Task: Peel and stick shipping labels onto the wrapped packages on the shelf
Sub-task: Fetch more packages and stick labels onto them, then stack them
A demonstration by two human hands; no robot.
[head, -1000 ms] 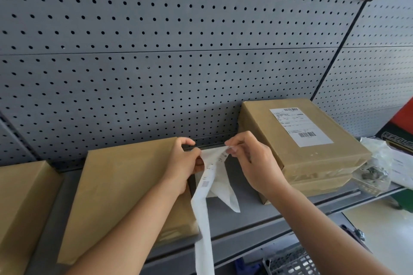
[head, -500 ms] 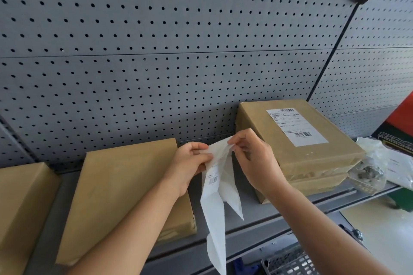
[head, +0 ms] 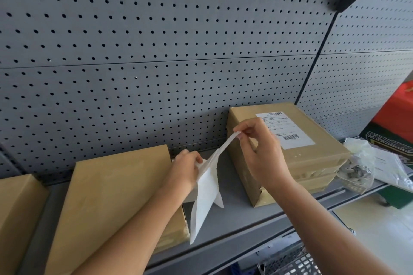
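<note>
Three brown wrapped packages lie on the grey shelf (head: 241,219). The right package (head: 317,158) carries a white shipping label (head: 285,128) on top and sits on a second brown parcel. The middle package (head: 116,198) has a bare top, as does the left package (head: 15,214) at the frame edge. Between the middle and right packages, my right hand (head: 260,152) pinches the upper corner of a white label (head: 223,146) and holds it up. My left hand (head: 186,171) grips the backing strip (head: 205,198), which hangs down past the shelf front.
A grey pegboard wall (head: 156,62) rises behind the shelf. A clear plastic bag with small parts (head: 357,167) and papers lie right of the labelled package. A red and green box (head: 395,131) stands at far right. A wire basket (head: 290,262) sits below the shelf.
My right hand has moved up and to the right, pulling the label away from the backing. My left hand has dropped slightly, still holding the strip.
</note>
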